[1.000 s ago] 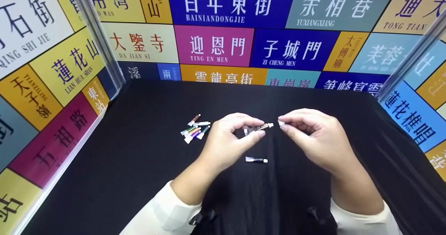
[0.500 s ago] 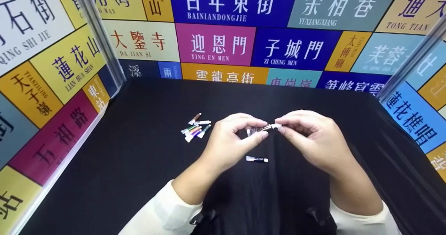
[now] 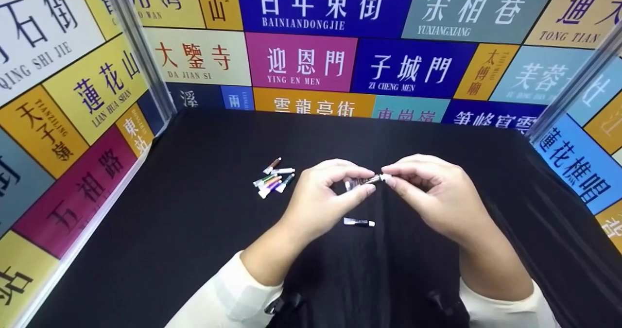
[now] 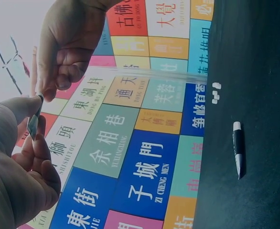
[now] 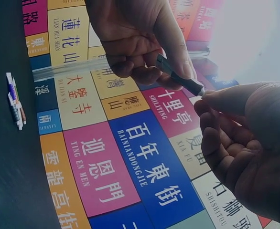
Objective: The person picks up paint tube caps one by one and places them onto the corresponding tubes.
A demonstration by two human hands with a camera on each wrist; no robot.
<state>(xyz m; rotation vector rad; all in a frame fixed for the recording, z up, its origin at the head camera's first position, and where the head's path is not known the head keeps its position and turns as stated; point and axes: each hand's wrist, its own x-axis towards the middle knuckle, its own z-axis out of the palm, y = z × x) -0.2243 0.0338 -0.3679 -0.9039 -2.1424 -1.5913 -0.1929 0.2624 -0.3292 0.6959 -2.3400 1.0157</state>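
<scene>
My left hand (image 3: pixel 320 194) pinches a small paint tube (image 3: pixel 365 180) between thumb and fingers, above the black cloth. The tube's nozzle end points right. At that end my right hand (image 3: pixel 432 184) pinches a small white cap (image 3: pixel 386 177) with thumb and forefinger. Fingertips cover much of the cap, so how far it sits on the nozzle cannot be seen. In the right wrist view the tube (image 5: pixel 178 76) spans the two hands, dark-sided with a pale tip. Below the hands lies a black-labelled paint tube (image 3: pixel 359 222), its white end facing right.
Left of the left hand, several small paint tubes (image 3: pixel 270 184) lie in a loose pile on the black tablecloth (image 3: pixel 218 250). Several little white pieces (image 4: pixel 216 90) lie on the cloth in the left wrist view. Walls with coloured sign panels (image 3: pixel 301 63) stand behind and at both sides.
A second ago a gap separated the right hand's cap from the tube's nozzle. My right hand has since moved slightly left, and the cap now meets the nozzle end. The lying tubes stay put.
</scene>
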